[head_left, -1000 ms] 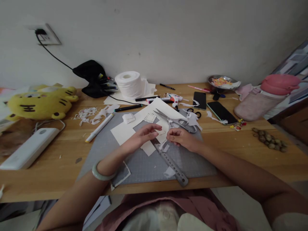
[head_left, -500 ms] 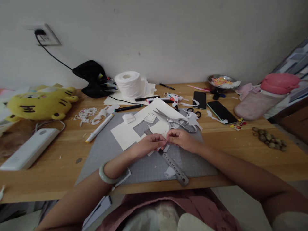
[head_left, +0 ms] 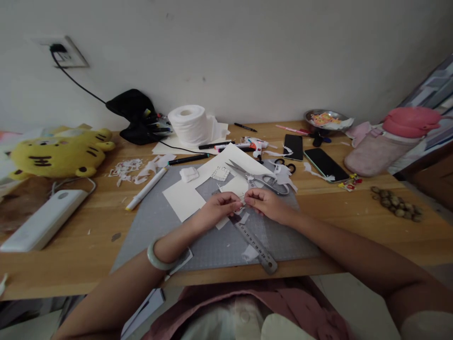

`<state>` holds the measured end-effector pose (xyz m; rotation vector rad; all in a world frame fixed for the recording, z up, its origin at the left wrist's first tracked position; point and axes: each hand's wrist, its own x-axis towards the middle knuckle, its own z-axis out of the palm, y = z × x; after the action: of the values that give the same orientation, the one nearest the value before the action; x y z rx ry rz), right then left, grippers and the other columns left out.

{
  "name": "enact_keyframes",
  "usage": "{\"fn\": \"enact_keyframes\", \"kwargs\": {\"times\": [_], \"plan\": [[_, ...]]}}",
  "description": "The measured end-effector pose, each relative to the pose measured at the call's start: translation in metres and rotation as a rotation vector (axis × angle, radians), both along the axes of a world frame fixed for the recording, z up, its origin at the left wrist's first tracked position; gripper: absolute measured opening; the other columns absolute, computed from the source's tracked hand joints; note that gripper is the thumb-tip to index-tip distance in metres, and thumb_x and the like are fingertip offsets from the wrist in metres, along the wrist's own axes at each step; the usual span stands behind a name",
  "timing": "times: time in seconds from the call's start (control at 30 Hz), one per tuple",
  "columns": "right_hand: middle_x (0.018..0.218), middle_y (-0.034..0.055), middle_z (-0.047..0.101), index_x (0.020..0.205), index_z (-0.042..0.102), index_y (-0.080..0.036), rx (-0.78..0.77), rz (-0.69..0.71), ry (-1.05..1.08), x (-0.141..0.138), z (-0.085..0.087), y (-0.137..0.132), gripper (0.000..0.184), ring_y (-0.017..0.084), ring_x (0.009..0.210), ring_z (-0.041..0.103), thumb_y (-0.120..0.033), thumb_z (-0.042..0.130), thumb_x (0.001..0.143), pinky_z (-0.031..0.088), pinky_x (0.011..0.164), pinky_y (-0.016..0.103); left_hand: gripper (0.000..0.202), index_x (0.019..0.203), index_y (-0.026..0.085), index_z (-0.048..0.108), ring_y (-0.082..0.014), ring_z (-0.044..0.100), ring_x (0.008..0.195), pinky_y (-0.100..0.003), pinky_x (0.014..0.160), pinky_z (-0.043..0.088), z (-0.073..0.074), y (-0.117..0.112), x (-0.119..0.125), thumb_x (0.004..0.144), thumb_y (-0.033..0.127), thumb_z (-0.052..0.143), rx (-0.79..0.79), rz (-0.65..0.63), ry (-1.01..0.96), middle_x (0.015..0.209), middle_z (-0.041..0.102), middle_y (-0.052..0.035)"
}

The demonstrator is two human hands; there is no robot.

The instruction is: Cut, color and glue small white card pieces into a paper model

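My left hand (head_left: pixel 218 208) and my right hand (head_left: pixel 265 204) meet fingertip to fingertip over the grey cutting mat (head_left: pixel 166 226). Both pinch a small white paper scrap (head_left: pixel 243 204) between them. A metal ruler (head_left: pixel 253 241) lies diagonally on the mat just below the hands. Large silver scissors (head_left: pixel 262 179) rest right behind my right hand on a cream sheet of paper (head_left: pixel 184 198). A small lace-edged paper square (head_left: pixel 221 173) lies farther back on the same sheet. A pale green bangle (head_left: pixel 157 257) circles my left wrist.
A toilet roll (head_left: pixel 189 123), markers (head_left: pixel 146 189), a glue gun (head_left: pixel 256 145) and two phones (head_left: pixel 323 163) lie behind the mat. A yellow plush tiger (head_left: pixel 58 153) and white power bank (head_left: pixel 44 217) sit left; a pink bottle (head_left: pixel 392 141) and nuts (head_left: pixel 396 205) right.
My left hand drew in from lying flat on the paper and closed into a pinch against my right hand's fingertips. The hands now hold the scrap together slightly above the ruler.
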<state>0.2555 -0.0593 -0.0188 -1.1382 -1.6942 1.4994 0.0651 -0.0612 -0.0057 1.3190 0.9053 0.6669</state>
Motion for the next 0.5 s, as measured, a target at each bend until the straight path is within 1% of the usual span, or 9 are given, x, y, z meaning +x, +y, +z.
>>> {"fn": "enact_keyframes", "kwargs": {"times": [0.13, 0.2, 0.27, 0.33, 0.4, 0.5], "plan": [[0.059, -0.0058, 0.044, 0.081, 0.054, -0.019, 0.025, 0.001, 0.012, -0.0013, 0.0006, -0.0019, 0.024, 0.007, 0.047, 0.038, -0.043, 0.056, 0.082, 0.028, 0.043, 0.020, 0.036, 0.079, 0.014, 0.061, -0.0090, 0.046, 0.060, -0.023, 0.060, 0.039, -0.0022, 0.0007, 0.0001, 0.067, 0.046, 0.070, 0.059, 0.022, 0.028, 0.067, 0.055, 0.0025], [0.061, -0.0055, 0.045, 0.081, 0.054, -0.019, 0.041, 0.000, 0.028, -0.0016, 0.0014, -0.0029, 0.023, 0.007, 0.049, 0.039, -0.042, 0.056, 0.081, 0.029, 0.044, 0.020, 0.036, 0.081, 0.015, 0.062, -0.0103, 0.048, 0.061, -0.024, 0.061, 0.041, -0.0030, 0.0007, -0.0002, 0.068, 0.048, 0.069, 0.100, 0.031, 0.059, 0.069, 0.058, 0.0013], [0.061, -0.0052, 0.045, 0.080, 0.054, -0.019, 0.056, 0.003, 0.040, -0.0018, 0.0025, -0.0035, 0.022, 0.008, 0.050, 0.039, -0.041, 0.057, 0.081, 0.029, 0.045, 0.021, 0.034, 0.082, 0.015, 0.064, -0.0121, 0.051, 0.065, -0.025, 0.063, 0.043, -0.0026, 0.0001, -0.0005, 0.072, 0.047, 0.067, 0.191, 0.045, 0.101, 0.073, 0.062, -0.0008], [0.061, -0.0052, 0.045, 0.080, 0.055, -0.019, 0.074, 0.008, 0.035, -0.0019, 0.0035, -0.0036, 0.022, 0.008, 0.051, 0.039, -0.041, 0.057, 0.081, 0.030, 0.046, 0.021, 0.029, 0.081, 0.015, 0.066, -0.0140, 0.053, 0.070, -0.026, 0.068, 0.044, -0.0012, -0.0009, -0.0008, 0.077, 0.044, 0.063, 0.319, 0.050, 0.156, 0.078, 0.064, -0.0033], [0.060, -0.0054, 0.044, 0.080, 0.055, -0.019, 0.089, 0.014, 0.020, -0.0020, 0.0041, -0.0033, 0.022, 0.008, 0.050, 0.038, -0.041, 0.057, 0.081, 0.029, 0.047, 0.022, 0.027, 0.080, 0.016, 0.068, -0.0147, 0.054, 0.072, -0.027, 0.070, 0.043, 0.0006, -0.0020, -0.0010, 0.080, 0.041, 0.061, 0.414, 0.044, 0.201, 0.080, 0.066, -0.0045], [0.059, -0.0056, 0.044, 0.079, 0.055, -0.019, 0.106, 0.026, 0.006, -0.0021, 0.0044, -0.0030, 0.022, 0.008, 0.050, 0.038, -0.040, 0.056, 0.081, 0.029, 0.048, 0.022, 0.025, 0.078, 0.016, 0.068, -0.0139, 0.053, 0.067, -0.026, 0.066, 0.042, 0.0026, -0.0032, -0.0010, 0.081, 0.039, 0.059, 0.455, 0.035, 0.220, 0.075, 0.064, -0.0039]]}}
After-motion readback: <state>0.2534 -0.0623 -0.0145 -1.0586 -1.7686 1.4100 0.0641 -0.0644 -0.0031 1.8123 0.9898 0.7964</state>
